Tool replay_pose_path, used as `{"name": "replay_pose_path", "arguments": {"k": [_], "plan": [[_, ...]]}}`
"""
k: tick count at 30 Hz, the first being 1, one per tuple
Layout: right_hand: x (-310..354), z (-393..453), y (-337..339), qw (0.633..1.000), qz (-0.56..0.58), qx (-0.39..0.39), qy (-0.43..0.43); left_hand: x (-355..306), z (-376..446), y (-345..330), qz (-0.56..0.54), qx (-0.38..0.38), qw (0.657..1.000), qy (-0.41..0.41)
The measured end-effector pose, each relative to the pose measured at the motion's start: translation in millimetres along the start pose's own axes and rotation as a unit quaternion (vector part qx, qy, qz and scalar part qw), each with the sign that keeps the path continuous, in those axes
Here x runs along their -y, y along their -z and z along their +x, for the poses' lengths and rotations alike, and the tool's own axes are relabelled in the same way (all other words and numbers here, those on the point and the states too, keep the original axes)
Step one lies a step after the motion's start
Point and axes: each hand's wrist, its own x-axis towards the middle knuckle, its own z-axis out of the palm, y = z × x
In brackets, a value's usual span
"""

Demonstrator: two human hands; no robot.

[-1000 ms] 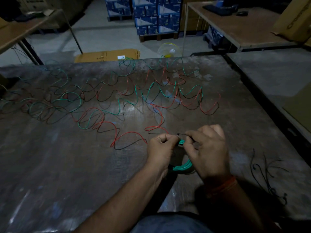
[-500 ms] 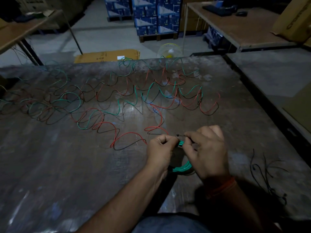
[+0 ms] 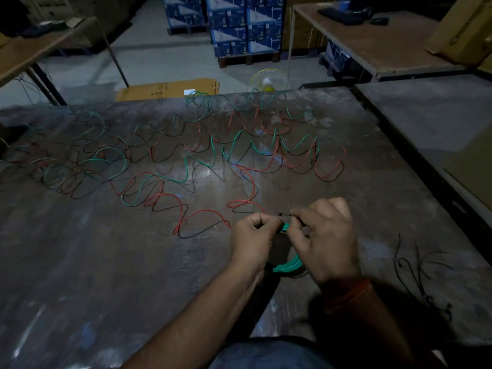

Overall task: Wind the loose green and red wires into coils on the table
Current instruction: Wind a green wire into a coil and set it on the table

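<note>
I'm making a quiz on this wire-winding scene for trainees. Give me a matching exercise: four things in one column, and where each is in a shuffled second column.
Things:
1. green coil
2. loose red and green wires
3. short black ties
4. flat cardboard box

Places:
A. on the floor beyond the table's far edge
B. between the left hand and right hand
C. spread across the far half of the table
D. on the table to the right of the right hand

Pairs: 1-B, 2-C, 3-D, 4-A
</note>
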Motion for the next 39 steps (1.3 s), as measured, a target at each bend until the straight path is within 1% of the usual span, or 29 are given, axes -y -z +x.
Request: {"name": "replay_pose_path", "arguments": {"k": [7,12,15,18,21,25,30,33,36,39], "plan": [[0.2,1.0,-1.3,0.999,0.005,0.030,-0.014,-1.6,-4.4,-0.8,0.040,0.022,0.997,-0.057],[-1.6,1.5,-2.3,0.998,0.021,0.031,-0.051,-2.1,-5.7,0.8,0.018,0.035,0.998,-0.056],[-1.7,0.5,-0.8,0.995,0.047,0.036,-0.075,-4.0,-6.5,2.5,0.005,0.071,0.996,-0.059],[-2.8,2.7,1.2,0.991,0.085,0.029,-0.099,-8.7,-11.2,1.5,-0.020,0.102,0.994,-0.039],[-3.3,4.8,3.7,0.986,0.120,0.018,-0.115,-10.5,-14.7,1.7,-0.070,0.138,0.988,-0.005],[-3.7,5.2,6.5,0.983,0.137,-0.002,-0.125,-16.0,-21.0,2.7,-0.119,0.187,0.974,0.035],[-0.9,2.0,8.9,0.983,0.144,-0.038,-0.111,-22.3,-24.2,1.9,-0.118,0.184,0.974,0.065],[2.0,1.1,10.5,0.978,0.168,-0.045,-0.116,-20.9,-19.4,3.2,-0.125,0.181,0.973,0.078],[3.5,2.0,14.9,0.976,0.178,-0.044,-0.117,-21.2,-19.1,4.1,-0.164,0.181,0.965,0.096],[6.7,3.1,24.1,0.980,0.171,-0.041,-0.098,-22.0,-22.9,3.5,-0.209,0.189,0.953,0.112]]}}
